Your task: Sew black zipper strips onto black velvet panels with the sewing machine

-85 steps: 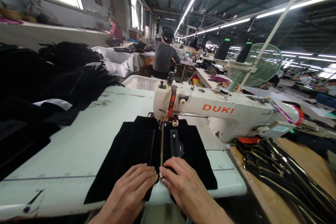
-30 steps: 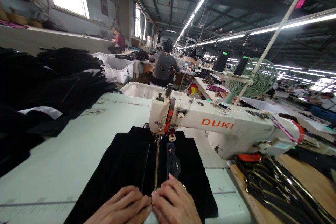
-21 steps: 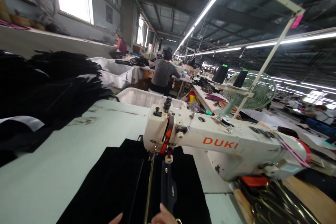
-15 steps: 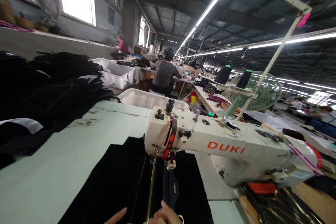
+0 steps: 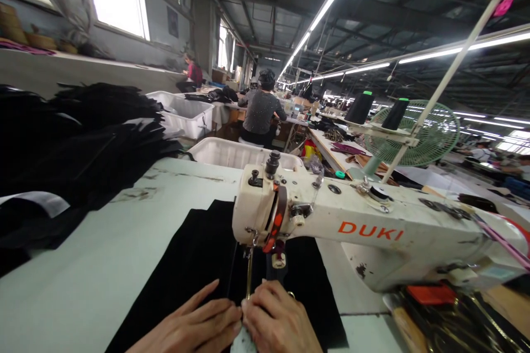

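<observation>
Fabric: a black fabric panel (image 5: 186, 248) lies flat on the table, its far end running under the sewing machine's needle area.
Strip: a thin brass-coloured strip (image 5: 249, 276) runs along the panel toward the presser foot (image 5: 249, 248).
Left hand: the left hand (image 5: 186, 322) lies on the panel's near part, just left of the strip; its fingers are together and the thumb stands apart.
Right hand: the right hand (image 5: 277, 320) rests on the panel just right of the strip, fingers bunched, a ring on one finger (image 5: 291, 295). Its fingertips meet the left's; whether they pinch the cloth, I cannot tell.
Machine: the white DUKI sewing machine head (image 5: 368, 229) stands over the panel.
Table: the pale green table (image 5: 83, 248) bears the panel.
Nearby: a pile of black cut pieces (image 5: 83, 154) lies left, a white plastic bin (image 5: 240, 153) beyond, and gold-trimmed black straps (image 5: 455, 322) lower right.
</observation>
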Demonstrator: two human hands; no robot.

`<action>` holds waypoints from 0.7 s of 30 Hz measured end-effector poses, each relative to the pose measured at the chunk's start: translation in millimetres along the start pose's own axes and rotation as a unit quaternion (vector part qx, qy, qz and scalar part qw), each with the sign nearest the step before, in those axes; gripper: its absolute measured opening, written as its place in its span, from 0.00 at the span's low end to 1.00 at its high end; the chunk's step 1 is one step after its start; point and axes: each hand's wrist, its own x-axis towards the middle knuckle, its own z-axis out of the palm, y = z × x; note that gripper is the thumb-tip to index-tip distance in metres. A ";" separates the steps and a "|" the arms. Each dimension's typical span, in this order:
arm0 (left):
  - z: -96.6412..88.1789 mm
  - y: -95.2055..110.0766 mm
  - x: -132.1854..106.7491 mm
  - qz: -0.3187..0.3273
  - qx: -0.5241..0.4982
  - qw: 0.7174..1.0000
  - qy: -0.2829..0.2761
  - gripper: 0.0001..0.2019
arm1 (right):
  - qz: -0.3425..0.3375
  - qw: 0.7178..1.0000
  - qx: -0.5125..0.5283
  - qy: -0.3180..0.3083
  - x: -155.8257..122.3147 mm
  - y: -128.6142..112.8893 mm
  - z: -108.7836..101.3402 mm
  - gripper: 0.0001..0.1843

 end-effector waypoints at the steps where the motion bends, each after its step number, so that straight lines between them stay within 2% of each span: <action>1: -1.7 -1.1 2.2 -0.005 0.004 1.000 0.009 0.22 | 0.004 1.000 0.007 -0.011 2.9 1.7 -2.0 0.09; 4: -9.8 -6.5 5.5 0.012 0.012 1.000 0.019 0.26 | 0.011 0.998 0.018 -0.054 10.1 7.1 -4.3 0.08; 6: -14.8 -10.8 5.6 0.025 0.028 0.999 0.000 0.30 | 0.017 0.997 0.018 -0.072 12.7 11.2 -3.0 0.07; 8: -16.8 -14.3 5.1 0.006 0.050 0.999 -0.021 0.34 | 0.028 0.996 0.022 -0.080 13.3 15.7 -0.6 0.06; 11: -15.0 -18.2 6.6 -0.033 0.064 0.996 -0.049 0.35 | 0.059 0.995 0.034 -0.070 11.6 22.8 2.5 0.12; 16: -13.5 -25.5 15.0 -0.053 0.055 0.995 -0.061 0.34 | 0.168 0.984 -0.004 -0.050 8.3 33.5 5.5 0.24; 18: -13.2 -28.3 16.5 -0.054 0.060 0.995 -0.056 0.33 | 0.166 0.985 -0.029 -0.049 8.1 35.7 9.5 0.27; 21: -11.6 -30.7 15.7 -0.054 0.058 0.996 -0.040 0.32 | 0.153 0.986 -0.063 -0.031 8.8 35.3 19.0 0.26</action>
